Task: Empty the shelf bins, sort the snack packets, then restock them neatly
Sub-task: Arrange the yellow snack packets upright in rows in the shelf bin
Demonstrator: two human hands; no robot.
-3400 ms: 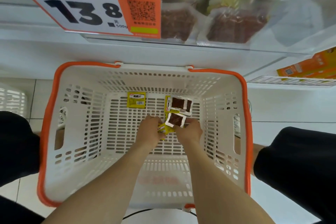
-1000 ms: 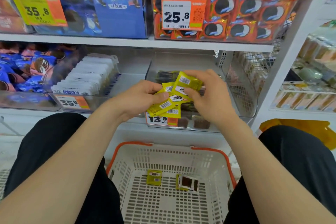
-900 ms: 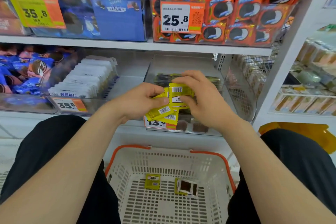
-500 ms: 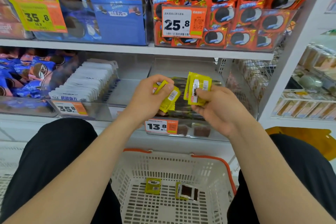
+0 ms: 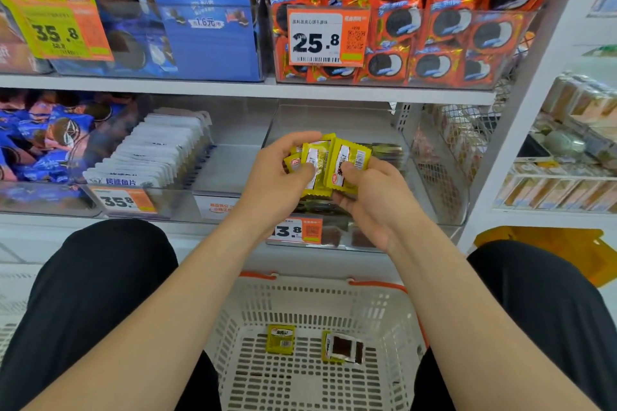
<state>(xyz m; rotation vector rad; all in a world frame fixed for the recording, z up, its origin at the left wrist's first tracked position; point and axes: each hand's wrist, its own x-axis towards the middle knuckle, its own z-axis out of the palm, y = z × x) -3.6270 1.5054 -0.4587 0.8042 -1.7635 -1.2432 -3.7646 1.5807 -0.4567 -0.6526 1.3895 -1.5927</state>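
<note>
Clear bin (image 5: pixel 317 117): dark packets (image 5: pixel 389 152) inside mostly hidden behind left hand (image 5: pixel 277 183) and right hand (image 5: pixel 374 197). Price tag (image 5: pixel 300 230) on bin front: first digit covered by left hand. Print on yellow packets (image 5: pixel 347 160) before bin too small to read. Basket (image 5: pixel 300 297) below bin: near edge cut off.

Yellow snack packets (image 5: pixel 329 165); white basket (image 5: pixel 310 307), orange-rimmed.

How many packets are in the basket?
2: a yellow packet on the basket floor, a dark-window packet just right of it, apart. The basket's edges are partly out of sight; more could be hidden.
</note>
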